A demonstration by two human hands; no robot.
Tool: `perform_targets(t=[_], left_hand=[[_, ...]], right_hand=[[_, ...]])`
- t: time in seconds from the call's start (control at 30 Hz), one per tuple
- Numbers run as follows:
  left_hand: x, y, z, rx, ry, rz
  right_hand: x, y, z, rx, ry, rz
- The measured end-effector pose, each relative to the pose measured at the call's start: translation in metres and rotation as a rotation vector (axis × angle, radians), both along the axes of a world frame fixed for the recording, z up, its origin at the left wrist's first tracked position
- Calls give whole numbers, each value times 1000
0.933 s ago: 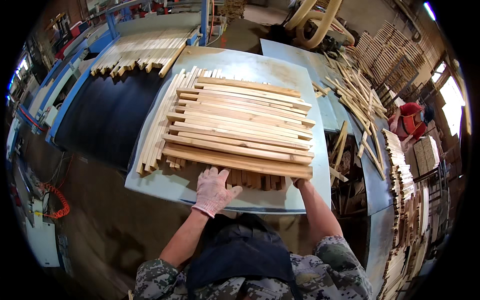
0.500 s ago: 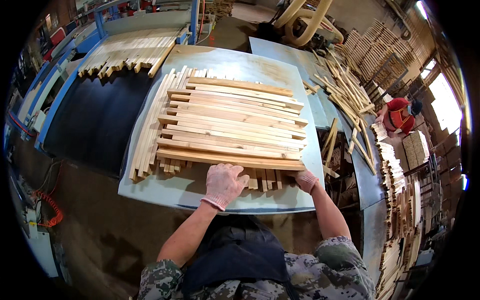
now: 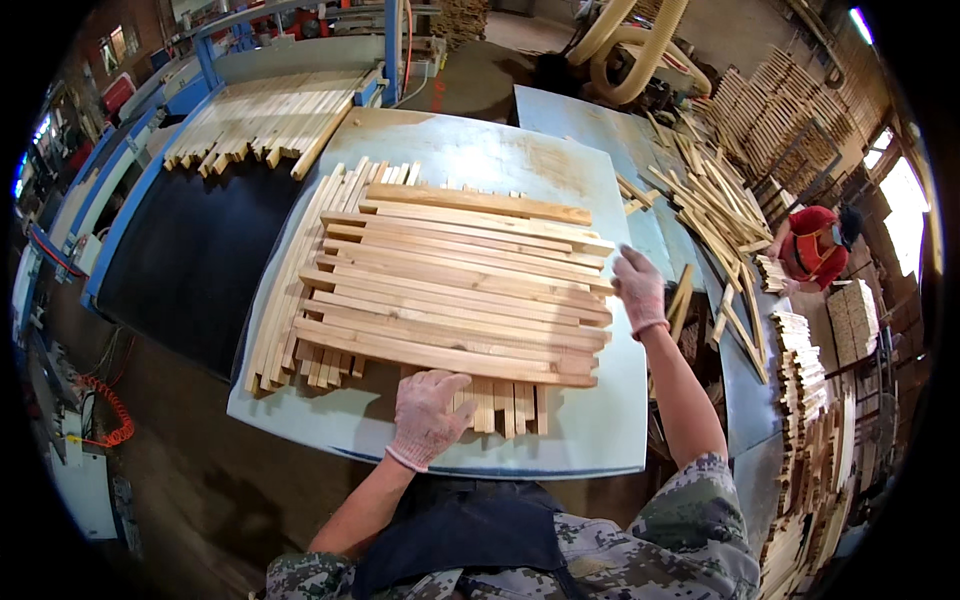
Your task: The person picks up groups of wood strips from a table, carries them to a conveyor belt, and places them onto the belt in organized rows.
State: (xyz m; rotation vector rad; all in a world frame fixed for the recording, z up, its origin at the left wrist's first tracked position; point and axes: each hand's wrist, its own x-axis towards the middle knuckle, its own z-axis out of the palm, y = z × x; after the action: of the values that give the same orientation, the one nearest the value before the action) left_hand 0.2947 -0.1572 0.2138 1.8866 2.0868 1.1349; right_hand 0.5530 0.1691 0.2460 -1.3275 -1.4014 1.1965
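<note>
A layer of pale wooden strips (image 3: 455, 285) lies crosswise over more strips (image 3: 290, 290) that run away from me on a light blue tabletop (image 3: 590, 430). My left hand (image 3: 432, 412), in a pinkish work glove, rests against the front side of the nearest strip. Its fingers are bent over the edge and its thumb stands apart, with nothing gripped. At the right ends of the strips is my right hand (image 3: 640, 285), gloved too, its fingers stretched toward the uneven ends. Whether those fingers touch the wood is hard to see.
Left stands a blue-framed machine (image 3: 205, 60) with a black belt (image 3: 190, 260) and a row of strips (image 3: 265, 110). Loose strips (image 3: 715, 200) lie heaped on a right-hand table. A co-worker in red (image 3: 812, 245) is beyond stacked wood (image 3: 800, 370).
My right hand has left the near right corner and moved away from me along the strip ends. My left hand stays at the front side. The strips appear lower in view and slightly turned.
</note>
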Motion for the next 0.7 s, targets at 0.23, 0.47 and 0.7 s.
perform_targets(t=[0.23, 0.47, 0.7], left_hand=[[4, 2, -2, -54, 26, 51], [8, 0, -4, -73, -136, 43], [15, -3, -22, -91, -127, 82]], right_hand=[[-160, 88, -6, 472, -811, 390], [-200, 125, -30, 376, -856, 685], [-198, 168, -72, 450, -448, 882]])
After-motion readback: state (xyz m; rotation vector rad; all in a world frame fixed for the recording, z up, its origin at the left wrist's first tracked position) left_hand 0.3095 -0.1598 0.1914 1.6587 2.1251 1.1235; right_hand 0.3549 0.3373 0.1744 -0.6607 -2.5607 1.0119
